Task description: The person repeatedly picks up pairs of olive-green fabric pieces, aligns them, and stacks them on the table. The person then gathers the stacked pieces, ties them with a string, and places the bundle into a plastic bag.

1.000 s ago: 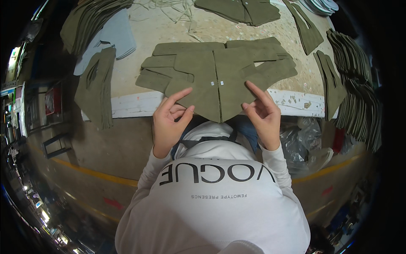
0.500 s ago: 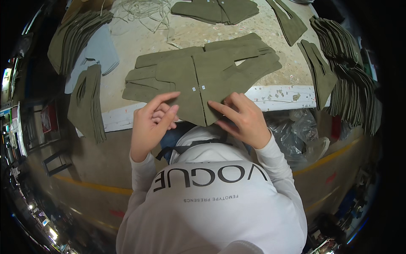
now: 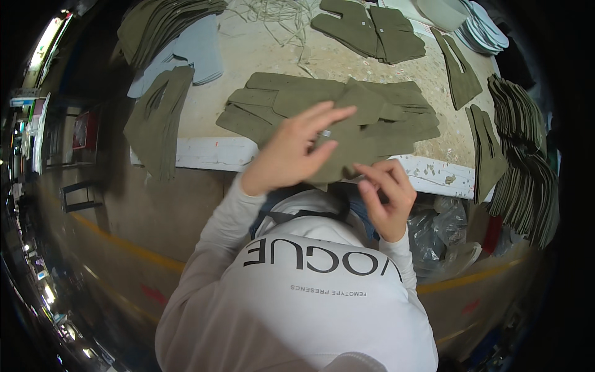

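A layered olive-green fabric piece [image 3: 279, 102] lies spread at the front of the worn work table [image 3: 211, 152]. My left hand [image 3: 294, 152] is raised over its middle, fingers stretched out, thumb and fingers pinching the cloth around a small silver snap [image 3: 324, 133]. My right hand [image 3: 387, 195] sits lower right at the table's white front edge, fingertips pinched on the piece's lower edge. The near part of the cloth is lifted and folded back. My white sleeves and top fill the lower part of the view.
More olive cut pieces lie at the back [image 3: 372, 28], and stacks hang over the right edge [image 3: 520, 155]. Grey-blue pieces [image 3: 198, 49] and a draped olive piece [image 3: 155, 118] are on the left. Plastic bags [image 3: 440, 229] sit below the table.
Both hands moved from the fabric's lower corners. The left hand rose over the middle by the snaps; the right pinched the lower edge. The near cloth lifted and folded.
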`<state>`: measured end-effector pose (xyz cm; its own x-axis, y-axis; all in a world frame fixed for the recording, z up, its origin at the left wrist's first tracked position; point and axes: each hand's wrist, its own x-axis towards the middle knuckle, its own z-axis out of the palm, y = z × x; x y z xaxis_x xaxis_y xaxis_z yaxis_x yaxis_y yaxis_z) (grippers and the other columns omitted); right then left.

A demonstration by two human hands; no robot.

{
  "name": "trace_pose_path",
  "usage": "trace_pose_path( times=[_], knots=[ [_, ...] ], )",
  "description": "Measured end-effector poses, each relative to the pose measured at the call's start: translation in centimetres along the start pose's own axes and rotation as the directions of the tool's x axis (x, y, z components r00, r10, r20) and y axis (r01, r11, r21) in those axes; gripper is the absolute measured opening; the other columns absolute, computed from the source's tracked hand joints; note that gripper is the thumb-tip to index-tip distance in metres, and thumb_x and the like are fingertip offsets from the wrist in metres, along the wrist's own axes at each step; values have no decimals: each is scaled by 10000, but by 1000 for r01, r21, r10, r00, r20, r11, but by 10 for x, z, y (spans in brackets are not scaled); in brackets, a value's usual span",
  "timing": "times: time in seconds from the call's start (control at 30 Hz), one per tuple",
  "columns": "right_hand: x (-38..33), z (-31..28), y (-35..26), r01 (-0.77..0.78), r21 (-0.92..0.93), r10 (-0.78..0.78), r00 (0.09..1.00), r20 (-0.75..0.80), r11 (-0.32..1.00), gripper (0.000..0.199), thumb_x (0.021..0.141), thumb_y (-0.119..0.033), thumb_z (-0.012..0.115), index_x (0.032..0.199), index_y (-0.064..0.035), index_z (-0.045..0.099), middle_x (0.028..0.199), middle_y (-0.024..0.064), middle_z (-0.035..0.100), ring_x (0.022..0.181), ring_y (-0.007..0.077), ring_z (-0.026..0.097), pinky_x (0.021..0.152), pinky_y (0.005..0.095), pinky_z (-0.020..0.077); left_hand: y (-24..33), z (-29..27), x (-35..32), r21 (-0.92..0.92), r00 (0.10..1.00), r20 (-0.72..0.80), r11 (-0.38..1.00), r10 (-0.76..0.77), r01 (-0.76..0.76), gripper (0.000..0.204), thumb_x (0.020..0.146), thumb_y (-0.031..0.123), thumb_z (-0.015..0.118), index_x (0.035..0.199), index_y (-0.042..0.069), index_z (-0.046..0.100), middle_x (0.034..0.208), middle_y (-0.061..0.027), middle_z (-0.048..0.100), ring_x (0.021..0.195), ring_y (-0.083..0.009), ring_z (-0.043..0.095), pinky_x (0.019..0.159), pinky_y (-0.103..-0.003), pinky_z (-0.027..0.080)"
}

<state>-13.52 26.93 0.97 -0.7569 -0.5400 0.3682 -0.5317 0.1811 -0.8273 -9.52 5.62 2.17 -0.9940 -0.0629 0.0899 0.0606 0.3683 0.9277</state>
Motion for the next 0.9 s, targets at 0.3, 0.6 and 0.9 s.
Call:
trace_pose_path(
  times=[0.3, 0.6, 0.9],
  knots=[
    [30, 20, 8, -503, 611, 434, 859, 274, 611, 526, 957, -140, 571, 1449, -68, 400, 1377, 127, 480, 1265, 229, 496, 1010, 360, 455, -39, -122, -57, -79, 988, -88, 989, -128, 121, 551, 783, -93, 479, 1320, -4, 562, 1321, -103, 534, 1259, -188, 481, 1074, -282, 340],
    [39, 52, -1, -507, 367, 438, 861, 257, 780, 716, 866, 20, 635, 1500, -144, 347, 1257, 105, 517, 1113, 186, 540, 950, 295, 446, -61, -121, -69, -31, 977, -176, 992, -123, 119, 507, 835, -58, 575, 1338, -4, 549, 1366, -114, 550, 1303, -191, 461, 1119, -310, 289],
    [47, -20, -11, -510, 425, 348, 847, 402, 748, 623, 837, 15, 640, 1432, -19, 458, 1367, 88, 518, 1103, 149, 564, 943, 261, 442, -48, -98, -58, -83, 979, -196, 996, -48, 33, 521, 830, -59, 580, 1347, -7, 537, 1367, -105, 560, 1299, -192, 472, 1119, -309, 292]
  ],
)
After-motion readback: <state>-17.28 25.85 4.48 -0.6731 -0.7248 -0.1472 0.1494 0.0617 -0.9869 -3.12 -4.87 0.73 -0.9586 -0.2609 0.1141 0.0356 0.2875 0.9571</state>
